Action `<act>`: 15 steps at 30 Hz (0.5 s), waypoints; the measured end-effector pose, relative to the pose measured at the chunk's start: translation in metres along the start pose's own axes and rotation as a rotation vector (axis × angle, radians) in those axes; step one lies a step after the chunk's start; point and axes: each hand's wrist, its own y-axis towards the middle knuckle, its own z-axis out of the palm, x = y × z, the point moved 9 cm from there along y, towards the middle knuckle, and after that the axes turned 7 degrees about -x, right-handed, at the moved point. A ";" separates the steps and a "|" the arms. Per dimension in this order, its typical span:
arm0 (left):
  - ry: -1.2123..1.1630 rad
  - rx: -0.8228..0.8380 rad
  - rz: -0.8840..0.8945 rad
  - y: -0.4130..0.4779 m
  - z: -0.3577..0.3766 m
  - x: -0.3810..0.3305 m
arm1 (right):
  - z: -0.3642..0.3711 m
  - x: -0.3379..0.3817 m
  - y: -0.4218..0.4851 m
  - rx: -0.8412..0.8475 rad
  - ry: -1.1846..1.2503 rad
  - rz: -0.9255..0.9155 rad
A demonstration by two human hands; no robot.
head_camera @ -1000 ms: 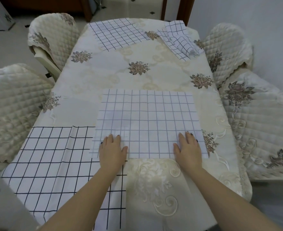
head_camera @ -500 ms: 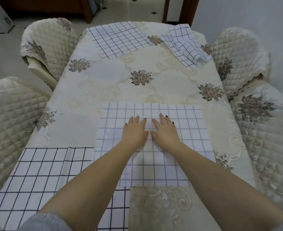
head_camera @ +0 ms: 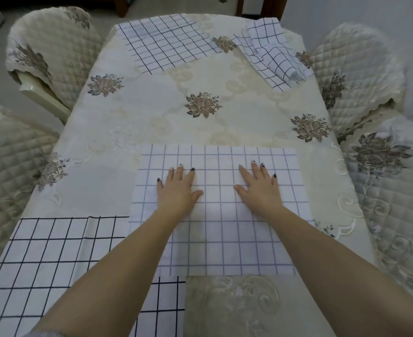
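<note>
Pressing flat on the fine-checked cloth (head_camera: 224, 229), the left grip (head_camera: 177, 190) and right grip (head_camera: 259, 190) lie released, fingers straight, set apart. The cloth lies mid-counter (head_camera: 166, 122) on the near side. Its near-left part overlaps a bold-checked cloth (head_camera: 42, 251), which the frame's edge cuts off. The forearms hide parts of both.

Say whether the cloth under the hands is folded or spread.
Spread flat: the cloth lies smooth, no creases, left hand and right hand open on it.

- The left hand (head_camera: 177, 190) and right hand (head_camera: 259, 188) pressed flat, apart, on a square white cloth with thin grey grid lines (head_camera: 224, 234).
- It lay on the cream floral tabletop (head_camera: 152, 117).
</note>
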 end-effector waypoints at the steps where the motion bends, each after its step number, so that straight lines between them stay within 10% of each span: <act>1: -0.013 -0.013 -0.017 -0.001 -0.003 0.009 | -0.003 -0.014 -0.003 -0.018 0.015 0.029; 8: -0.136 -0.045 -0.047 -0.016 -0.015 0.041 | -0.018 -0.055 -0.012 -0.022 0.088 0.161; 15: -0.857 -0.318 -0.358 -0.060 -0.059 0.096 | -0.056 -0.079 -0.045 -0.237 0.739 0.336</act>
